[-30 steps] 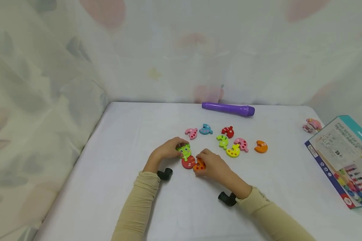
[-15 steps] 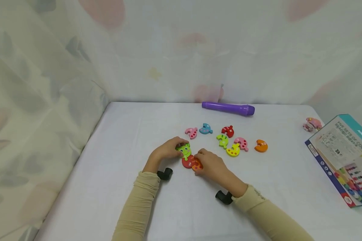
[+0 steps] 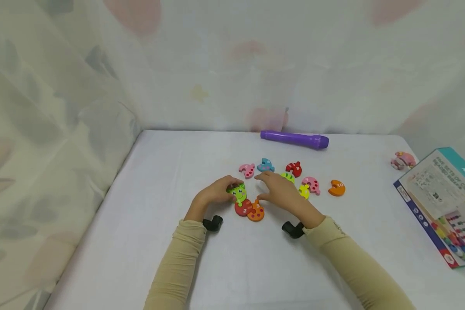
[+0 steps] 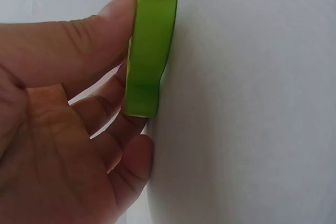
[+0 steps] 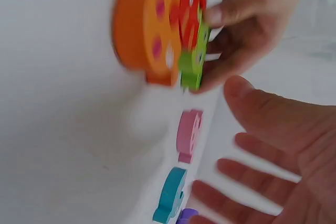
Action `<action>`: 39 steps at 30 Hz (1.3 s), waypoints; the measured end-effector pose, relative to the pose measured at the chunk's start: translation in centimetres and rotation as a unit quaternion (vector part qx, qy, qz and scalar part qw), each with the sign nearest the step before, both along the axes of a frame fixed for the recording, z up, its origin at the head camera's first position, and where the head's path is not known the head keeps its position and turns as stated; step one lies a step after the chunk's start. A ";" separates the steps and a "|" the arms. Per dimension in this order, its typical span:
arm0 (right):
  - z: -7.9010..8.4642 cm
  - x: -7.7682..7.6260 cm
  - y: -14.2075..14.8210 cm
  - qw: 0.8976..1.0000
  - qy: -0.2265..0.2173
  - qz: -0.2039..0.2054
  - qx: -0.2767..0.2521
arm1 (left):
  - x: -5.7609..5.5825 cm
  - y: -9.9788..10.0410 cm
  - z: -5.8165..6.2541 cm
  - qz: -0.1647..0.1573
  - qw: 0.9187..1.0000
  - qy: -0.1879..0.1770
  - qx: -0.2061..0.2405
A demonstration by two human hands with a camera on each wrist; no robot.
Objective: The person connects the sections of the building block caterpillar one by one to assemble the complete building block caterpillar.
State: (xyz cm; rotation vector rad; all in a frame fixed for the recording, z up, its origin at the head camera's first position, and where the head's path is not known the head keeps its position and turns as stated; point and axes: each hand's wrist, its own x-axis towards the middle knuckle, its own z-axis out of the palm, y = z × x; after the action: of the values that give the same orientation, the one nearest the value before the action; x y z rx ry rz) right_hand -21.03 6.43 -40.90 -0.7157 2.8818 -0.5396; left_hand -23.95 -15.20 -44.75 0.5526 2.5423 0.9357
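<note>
My left hand (image 3: 217, 190) grips the green smiling head piece (image 3: 239, 193) of a puzzle between thumb and fingers; its green edge (image 4: 150, 51) shows in the left wrist view. Joined below the head is a red piece numbered 2 (image 3: 243, 208), and an orange dotted piece numbered 3 (image 3: 256, 212) fits against its right side. My right hand (image 3: 282, 192) hovers right of and above the orange piece, fingers spread and holding nothing. It partly covers a green striped piece (image 3: 288, 177) and a yellow piece (image 3: 304, 191).
Beyond the hands lie a pink piece (image 3: 247, 171), a blue piece (image 3: 265, 165) and a red piece (image 3: 293, 168). To the right are another pink piece (image 3: 311, 185) and an orange piece (image 3: 336, 188). A purple microphone-shaped toy (image 3: 294, 139) lies at the back, a box (image 3: 441, 206) at right.
My right hand pushed the orange piece left against the red one, let it go, and moved up and to the right with its fingers spread. The left hand keeps its hold on the head.
</note>
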 end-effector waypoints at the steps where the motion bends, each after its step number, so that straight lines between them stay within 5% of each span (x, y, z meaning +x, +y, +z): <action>1: 0.0 -0.6 -0.3 1.000 0.003 0.007 -0.003 | 0.1 -0.1 -0.2 0.002 1.000 -0.004 0.000; 5: -0.7 -2.8 -2.1 0.999 0.002 0.034 0.007 | 0.8 -0.4 -1.1 0.000 1.000 -0.006 -0.002; 12: -1.7 -5.9 -4.1 0.994 0.024 0.036 0.103 | 1.1 -0.4 -1.3 -0.012 1.000 0.007 0.017; 18: -1.7 -7.3 -4.1 0.989 -0.012 0.034 0.141 | 0.8 0.0 -0.8 -0.013 1.000 0.005 0.015; 24: -1.4 -8.3 -3.7 0.988 0.009 0.043 0.150 | 0.2 0.0 -0.3 -0.010 1.000 0.013 0.009; 31: -0.7 -7.8 -2.7 0.989 0.029 0.063 0.133 | -0.1 -0.2 -0.1 -0.017 1.000 0.023 0.011; 39: 0.2 -5.0 0.2 0.985 0.054 0.136 0.090 | -0.1 -0.1 0.2 -0.017 1.000 0.018 0.009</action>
State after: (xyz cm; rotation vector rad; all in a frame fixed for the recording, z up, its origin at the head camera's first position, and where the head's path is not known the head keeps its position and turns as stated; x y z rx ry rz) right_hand -26.01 6.61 -40.73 -1.1152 2.8115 -0.2093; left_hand -24.01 -15.32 -44.52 0.6229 2.5510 0.9443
